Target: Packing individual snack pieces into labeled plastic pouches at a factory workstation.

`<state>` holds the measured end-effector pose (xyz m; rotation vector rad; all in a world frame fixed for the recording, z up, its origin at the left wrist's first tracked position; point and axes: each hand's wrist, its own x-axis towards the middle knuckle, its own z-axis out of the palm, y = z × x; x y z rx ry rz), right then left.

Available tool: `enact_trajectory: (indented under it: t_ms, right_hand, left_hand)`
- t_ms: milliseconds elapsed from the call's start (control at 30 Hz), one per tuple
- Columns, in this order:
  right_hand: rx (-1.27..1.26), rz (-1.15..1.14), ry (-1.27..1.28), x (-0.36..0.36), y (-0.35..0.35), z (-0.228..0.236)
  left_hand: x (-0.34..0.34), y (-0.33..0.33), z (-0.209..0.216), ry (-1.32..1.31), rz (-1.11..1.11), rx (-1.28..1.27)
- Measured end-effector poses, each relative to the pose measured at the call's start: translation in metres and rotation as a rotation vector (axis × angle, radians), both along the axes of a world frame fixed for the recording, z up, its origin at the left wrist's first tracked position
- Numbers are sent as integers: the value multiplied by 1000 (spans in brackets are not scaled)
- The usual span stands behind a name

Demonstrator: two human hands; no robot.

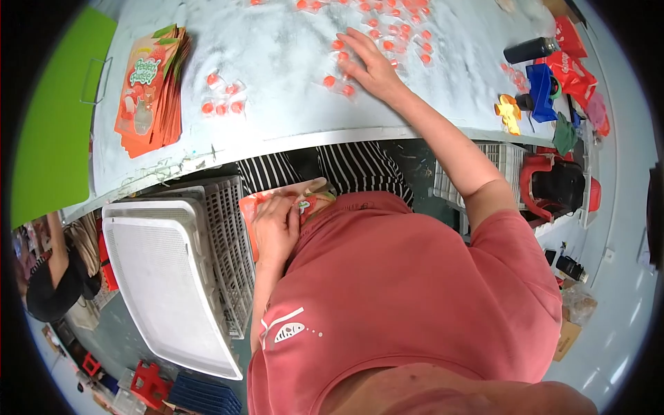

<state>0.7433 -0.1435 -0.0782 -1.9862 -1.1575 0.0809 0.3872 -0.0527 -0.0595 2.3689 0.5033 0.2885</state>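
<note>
My left hand is closed on a red-orange printed pouch, which it holds against my lap below the table edge. The fingers curl over the pouch, and its mouth cannot be made out. Out over the table, my right hand reaches among small clear-wrapped red-orange candies, fingers stretched and apart. Its fingertips are close to or touching several of them; nothing shows in its grip. A small separate cluster of candies lies to the left. Further left is a stack of similar flat pouches.
More candies spread toward the far edge of the pale table. A green panel borders the left side. At right are a black bottle, a blue holder and red bags. White plastic crates stand beside my left arm.
</note>
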Motion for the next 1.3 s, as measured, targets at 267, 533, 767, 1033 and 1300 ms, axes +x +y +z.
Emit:
enact_trajectory:
  t_ms: [267, 533, 767, 1033, 1300]
  right_hand:
    - [-239, 76, -344, -11, 0, 5]
    - [-156, 36, -331, -42, 29, -6]
    - [-148, 127, -427, -84, 130, -11]
    - [59, 141, -77, -80, 181, 4]
    - [-145, -335, -547, 53, -13, -10]
  left_hand:
    - [-2, -4, 1, -18, 23, 25]
    - [-3, -3, -6, -41, 24, 6]
    - [-5, 0, -3, -37, 32, 11]
    - [-3, 3, -5, -75, 7, -23]
    - [1, 1, -5, -21, -27, -24]
